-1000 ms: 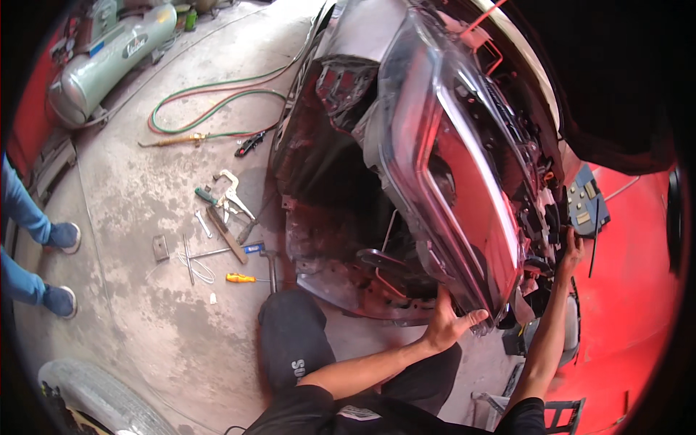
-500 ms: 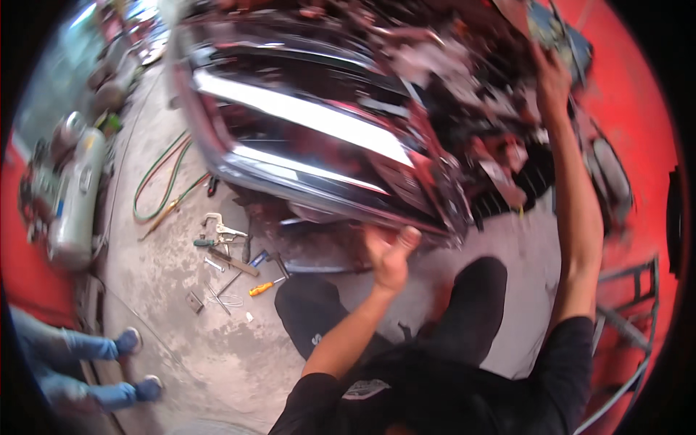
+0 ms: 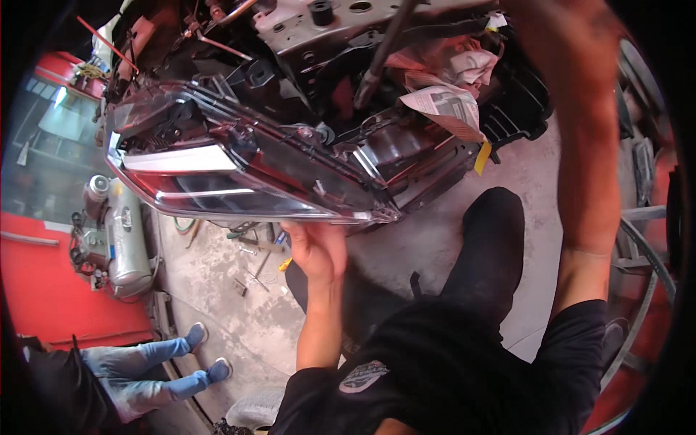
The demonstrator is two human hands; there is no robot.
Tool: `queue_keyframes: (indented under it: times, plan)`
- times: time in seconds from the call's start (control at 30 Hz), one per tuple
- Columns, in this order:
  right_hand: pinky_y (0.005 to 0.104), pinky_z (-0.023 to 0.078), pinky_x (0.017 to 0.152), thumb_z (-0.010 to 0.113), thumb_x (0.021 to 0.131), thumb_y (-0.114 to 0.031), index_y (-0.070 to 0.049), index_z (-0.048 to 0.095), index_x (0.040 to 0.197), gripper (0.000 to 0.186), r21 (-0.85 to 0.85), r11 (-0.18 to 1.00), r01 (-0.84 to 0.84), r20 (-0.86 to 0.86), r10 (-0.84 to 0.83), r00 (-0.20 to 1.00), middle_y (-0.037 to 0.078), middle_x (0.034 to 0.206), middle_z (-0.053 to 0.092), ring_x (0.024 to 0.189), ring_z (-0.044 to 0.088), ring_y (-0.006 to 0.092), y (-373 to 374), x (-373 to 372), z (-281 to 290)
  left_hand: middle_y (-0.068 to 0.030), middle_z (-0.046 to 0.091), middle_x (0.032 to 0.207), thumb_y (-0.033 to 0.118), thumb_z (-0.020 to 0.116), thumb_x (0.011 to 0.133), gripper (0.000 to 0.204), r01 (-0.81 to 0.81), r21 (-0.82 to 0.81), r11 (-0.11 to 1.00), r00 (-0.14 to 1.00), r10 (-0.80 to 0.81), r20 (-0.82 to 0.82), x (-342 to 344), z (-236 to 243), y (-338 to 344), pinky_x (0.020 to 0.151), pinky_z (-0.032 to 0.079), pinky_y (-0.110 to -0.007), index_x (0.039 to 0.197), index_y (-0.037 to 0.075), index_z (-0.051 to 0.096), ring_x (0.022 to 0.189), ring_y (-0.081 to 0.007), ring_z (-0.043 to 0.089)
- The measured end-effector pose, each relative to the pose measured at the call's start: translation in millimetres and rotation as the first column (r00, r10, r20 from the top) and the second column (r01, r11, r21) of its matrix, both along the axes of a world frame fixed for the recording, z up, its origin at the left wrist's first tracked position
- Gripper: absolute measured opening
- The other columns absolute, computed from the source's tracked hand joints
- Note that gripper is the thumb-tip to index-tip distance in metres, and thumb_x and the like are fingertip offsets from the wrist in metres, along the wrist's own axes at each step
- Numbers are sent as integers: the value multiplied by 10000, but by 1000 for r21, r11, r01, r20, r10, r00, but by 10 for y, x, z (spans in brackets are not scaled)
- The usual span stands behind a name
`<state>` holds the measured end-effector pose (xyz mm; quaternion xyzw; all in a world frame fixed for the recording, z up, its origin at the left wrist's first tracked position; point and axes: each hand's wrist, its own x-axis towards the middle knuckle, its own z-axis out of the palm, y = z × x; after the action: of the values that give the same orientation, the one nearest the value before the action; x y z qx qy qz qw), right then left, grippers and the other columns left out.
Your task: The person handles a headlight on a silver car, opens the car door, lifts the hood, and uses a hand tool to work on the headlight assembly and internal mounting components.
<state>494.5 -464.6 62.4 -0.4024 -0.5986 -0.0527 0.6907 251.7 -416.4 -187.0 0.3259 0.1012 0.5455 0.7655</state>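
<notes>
Stained grey concrete floor (image 3: 225,326) spreads below, with a red wall (image 3: 69,308) on the left; above it, at the open front of a car (image 3: 333,32), is a large headlight (image 3: 192,159), its long axis running across the view and sloping down to the right; the broad end lies at the left, the narrow tip points right, and the lens faces toward the person; the left hand (image 3: 319,250) is under its lower edge, touching it, the thumb showing and the other fingers hidden behind the housing, so how firmly they close cannot be told; the right hand (image 3: 562,25) is blurred at the top edge, its grip impossible to tell; a dark rod (image 3: 384,58) slants across the car's front, beside crumpled newspaper (image 3: 442,72) with a yellow strip (image 3: 481,157) near it; the headlight partly covers the tools (image 3: 257,246) on the floor; a green-grey tank (image 3: 129,246) stands at left, near a co-worker's jeans (image 3: 145,370).
</notes>
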Motion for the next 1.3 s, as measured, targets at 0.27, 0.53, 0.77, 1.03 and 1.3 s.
queue_keyframes:
  times: [0.27, 0.53, 0.77, 1.03, 1.3]
  plan:
    - [230, 520, 569, 580, 997, -82, 56, 616, 1044, 150, 8, 794, -608, -321, 578, 750, 52, 736, 647, 638, 603, 81, 218, 64, -240, -14, 488, 1496, 513, 665, 909, 706, -34, -20, 999, 999, 33, -37, 78, 32, -54, 1184, 279, -479, 1485, 170, 445, 1384, -240, 424]
    - [301, 422, 515, 572, 957, -62, 31, 603, 801, 184, 35, 820, -571, -95, 571, 815, 46, 599, 563, 546, 518, 105, 509, 9, -238, -36, 504, 1482, 499, 681, 901, 710, -103, -23, 994, 993, 102, -56, 132, 63, -62, 1193, 261, -493, 1473, 140, 462, 1380, -254, 429]
    - [347, 439, 514, 538, 956, -48, 56, 578, 846, 157, 299, 916, -268, 15, 276, 961, 112, 583, 536, 533, 538, 189, 670, -240, -279, -36, 507, 1481, 512, 659, 912, 700, -145, -42, 989, 988, 142, -54, 162, 154, -144, 1195, 259, -505, 1473, 140, 467, 1380, -267, 429]
    - [438, 553, 714, 700, 848, -251, 27, 731, 923, 290, 37, 919, -393, 299, 365, 882, 230, 827, 705, 748, 701, 381, 1245, -412, -52, -104, 525, 1444, 575, 584, 943, 759, -175, 21, 984, 919, 171, -356, -81, 151, -182, 1104, 409, -519, 1502, 106, 376, 1315, -292, 508]
    - [389, 469, 503, 484, 992, -66, 56, 490, 1118, 176, 189, 751, -633, -42, 650, 759, 119, 629, 522, 517, 543, 213, 988, -233, -83, -154, 671, 1042, 536, 562, 985, 631, -325, 44, 945, 715, 275, -643, -31, 385, -322, 745, 596, -383, 1228, -47, 551, 889, -240, 681]
